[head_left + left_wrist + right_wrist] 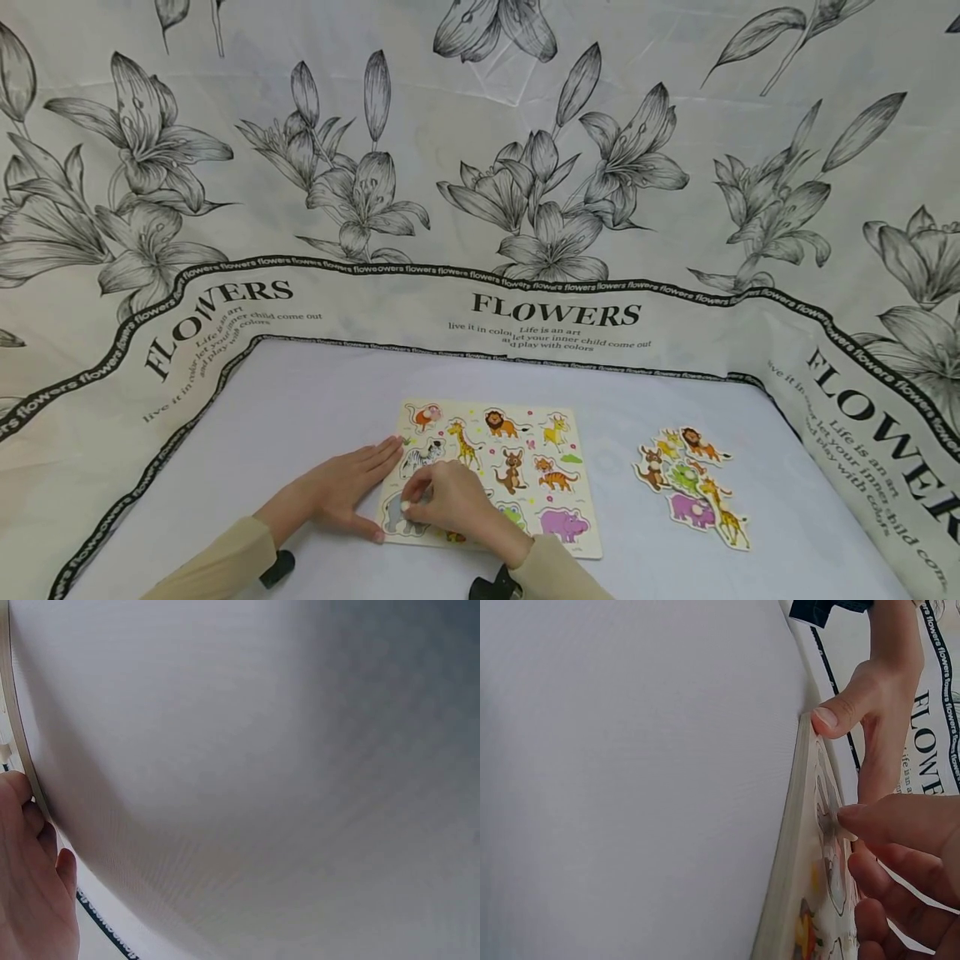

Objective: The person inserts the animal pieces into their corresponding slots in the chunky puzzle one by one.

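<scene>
- The grey elephant puzzle piece (pixel 412 526) is lying at the elephant spot, in the near left corner of the animal puzzle board (pixel 588 500); whether it is sitting fully flush, the views are not making clear.
- The right hand (pixel 459 498) is pinching this piece by its small pale knob between thumb and fingertips.
- The left hand (pixel 345 490) is resting against the board's left edge, fingers fairly straight and thumb touching near the corner, not gripping any piece.
- Beside the elephant spot, farther up the board, the zebra (pixel 426 453) is showing.
- Well apart to the right, a loose heap is overlapping: lion piece (pixel 699 445), kangaroo piece (pixel 652 469), frog piece (pixel 683 477), purple hippo piece (pixel 688 511) and giraffe piece (pixel 727 515).
- White cloth (pixel 300 408) is lying under everything; behind, flower-printed fabric (pixel 390 308) is hanging.
</scene>
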`<state>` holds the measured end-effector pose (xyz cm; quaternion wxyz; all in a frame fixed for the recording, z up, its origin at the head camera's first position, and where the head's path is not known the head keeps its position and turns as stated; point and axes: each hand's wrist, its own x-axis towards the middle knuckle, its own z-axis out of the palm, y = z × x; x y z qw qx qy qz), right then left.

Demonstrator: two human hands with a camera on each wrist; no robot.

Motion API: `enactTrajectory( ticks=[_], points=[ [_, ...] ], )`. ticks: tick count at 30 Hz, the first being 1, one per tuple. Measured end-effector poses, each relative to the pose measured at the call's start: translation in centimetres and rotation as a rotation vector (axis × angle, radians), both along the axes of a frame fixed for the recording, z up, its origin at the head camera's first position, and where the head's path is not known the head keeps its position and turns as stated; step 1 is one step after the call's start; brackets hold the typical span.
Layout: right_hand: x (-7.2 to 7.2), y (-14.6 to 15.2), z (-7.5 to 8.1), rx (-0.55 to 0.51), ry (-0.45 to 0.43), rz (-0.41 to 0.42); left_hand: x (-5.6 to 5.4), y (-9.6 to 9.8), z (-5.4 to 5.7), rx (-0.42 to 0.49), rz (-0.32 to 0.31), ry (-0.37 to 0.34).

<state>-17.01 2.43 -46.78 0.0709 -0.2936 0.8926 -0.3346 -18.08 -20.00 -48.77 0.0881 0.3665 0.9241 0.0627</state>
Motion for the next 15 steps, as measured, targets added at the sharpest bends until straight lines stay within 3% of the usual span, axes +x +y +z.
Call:
enactTrajectory(
  ticks=[7,15],
  points=[
    [-0.1,0.5,0.2,-0.022,-0.024,-0.006,0.0,0.0,0.0,0.0,-0.003,0.009],
    [0.0,1.6,0.5,-0.051,0.011,-0.018,0.2,0.1,0.3,-0.013,0.006,0.013]
  ],
)
